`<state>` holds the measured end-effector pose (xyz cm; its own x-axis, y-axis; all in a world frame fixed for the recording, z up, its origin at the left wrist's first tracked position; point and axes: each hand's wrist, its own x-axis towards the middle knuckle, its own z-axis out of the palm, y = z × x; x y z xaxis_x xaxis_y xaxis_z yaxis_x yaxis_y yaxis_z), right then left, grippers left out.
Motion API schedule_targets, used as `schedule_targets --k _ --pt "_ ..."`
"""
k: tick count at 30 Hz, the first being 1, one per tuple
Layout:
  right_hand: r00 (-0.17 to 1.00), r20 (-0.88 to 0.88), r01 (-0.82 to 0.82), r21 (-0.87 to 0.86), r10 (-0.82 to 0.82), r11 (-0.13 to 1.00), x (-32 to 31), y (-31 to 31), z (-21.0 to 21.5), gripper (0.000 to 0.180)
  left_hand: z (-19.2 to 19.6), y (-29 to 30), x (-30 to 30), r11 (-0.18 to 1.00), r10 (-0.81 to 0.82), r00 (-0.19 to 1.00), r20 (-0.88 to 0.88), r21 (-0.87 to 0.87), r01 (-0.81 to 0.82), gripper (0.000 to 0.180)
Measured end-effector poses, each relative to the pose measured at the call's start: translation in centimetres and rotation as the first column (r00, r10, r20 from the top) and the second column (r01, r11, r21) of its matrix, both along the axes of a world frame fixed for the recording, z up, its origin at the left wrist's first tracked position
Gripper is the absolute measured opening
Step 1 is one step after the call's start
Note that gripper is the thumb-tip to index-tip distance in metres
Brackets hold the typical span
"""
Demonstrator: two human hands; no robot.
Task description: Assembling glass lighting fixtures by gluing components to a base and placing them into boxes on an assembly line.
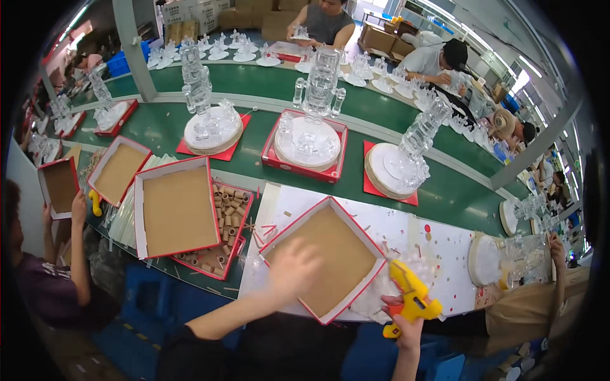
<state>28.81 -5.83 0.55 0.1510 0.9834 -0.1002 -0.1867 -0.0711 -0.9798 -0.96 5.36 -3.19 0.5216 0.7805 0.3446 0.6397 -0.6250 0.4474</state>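
A shallow red-rimmed cardboard box [346, 251] with white inner walls and a brown bottom lies turned cornerwise on the white work surface before me. Over its left part is my left hand [296, 265], smeared by motion, so its fingers and anything in them cannot be made out. Just right of the box's near side, my right hand [406, 327] grips a yellow hot glue gun [412, 293] by its handle, with the nozzle end tilted up and to the left. White stringy fluff [375, 298] lies beside the gun and the box.
At left another open box [175, 213] rests on a red tray of short cardboard tubes [230, 213], beside pale glue sticks [126, 219]. Clear towers on round white bases [308, 143] line the green conveyor [244, 166]. Co-workers sit left, right and opposite.
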Motion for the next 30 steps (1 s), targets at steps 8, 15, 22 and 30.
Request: schedule_targets --k 8,15,22,30 --pt "0.933 0.045 -0.330 -0.287 0.356 0.899 -5.4 5.2 -1.7 0.031 0.2 -6.9 -3.2 0.741 0.085 0.946 0.314 -0.655 0.151 0.030" --pt "0.762 0.275 -0.437 -0.452 0.587 0.778 -9.1 7.0 -1.4 0.032 -3.8 -6.3 -5.3 0.913 0.357 0.797 0.486 -0.361 -0.189 0.053" --pt "0.742 0.348 -0.388 -0.475 0.574 0.790 -9.6 5.5 -1.9 0.032 -4.3 -6.6 -5.0 0.902 0.400 0.737 0.544 -0.376 -0.212 0.051" --pt "0.779 0.284 -0.346 -0.548 0.559 0.761 -9.1 5.2 -1.8 0.028 -4.4 -6.3 -5.0 0.913 0.366 0.765 0.529 -0.363 -0.186 0.051"
